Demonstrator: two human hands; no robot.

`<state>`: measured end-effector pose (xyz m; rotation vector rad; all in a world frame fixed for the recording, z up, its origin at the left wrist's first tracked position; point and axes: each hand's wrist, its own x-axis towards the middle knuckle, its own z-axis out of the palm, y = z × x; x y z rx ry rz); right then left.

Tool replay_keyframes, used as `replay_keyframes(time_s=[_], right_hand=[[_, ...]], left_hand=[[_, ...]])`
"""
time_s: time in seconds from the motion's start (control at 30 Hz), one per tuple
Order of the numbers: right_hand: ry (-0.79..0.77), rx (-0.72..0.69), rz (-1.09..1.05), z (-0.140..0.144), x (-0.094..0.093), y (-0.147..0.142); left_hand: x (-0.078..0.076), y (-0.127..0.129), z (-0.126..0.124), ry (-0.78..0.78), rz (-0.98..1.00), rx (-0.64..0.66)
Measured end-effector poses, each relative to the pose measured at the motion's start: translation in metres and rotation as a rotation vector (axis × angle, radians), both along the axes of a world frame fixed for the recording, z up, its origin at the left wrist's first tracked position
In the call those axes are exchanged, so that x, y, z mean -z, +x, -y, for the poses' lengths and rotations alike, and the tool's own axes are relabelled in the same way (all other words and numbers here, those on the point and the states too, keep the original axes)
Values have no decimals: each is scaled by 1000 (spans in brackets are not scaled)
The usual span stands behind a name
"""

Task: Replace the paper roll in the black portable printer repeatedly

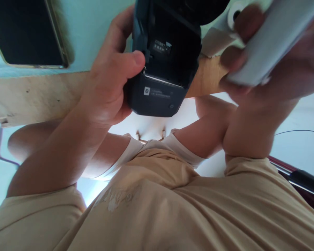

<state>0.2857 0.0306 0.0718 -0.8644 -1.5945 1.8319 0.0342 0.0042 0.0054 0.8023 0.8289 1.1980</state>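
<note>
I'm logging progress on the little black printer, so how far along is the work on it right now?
Done: the black printer is lifted off the table edge, and its compartment appears open. In hand: the left hand grips the printer; the right hand holds a flat white item, blurred, beside a white paper roll. Left: nothing white sits inside the printer yet.

The person wears a beige short-sleeved shirt (172,202) (faint pale lettering on its chest) and white shorts (183,150) just beyond the shirt's hem.
</note>
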Motion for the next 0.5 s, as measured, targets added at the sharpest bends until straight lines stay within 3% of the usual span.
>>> replay_keyframes(time_s=[0.17, 0.5], right_hand=[[-33, -148, -141, 19, 4, -16], [-37, -101, -88, 23, 5, -14]], left_hand=[[2, 5, -2, 14, 199, 17], [-3, -5, -3, 12, 184, 147]])
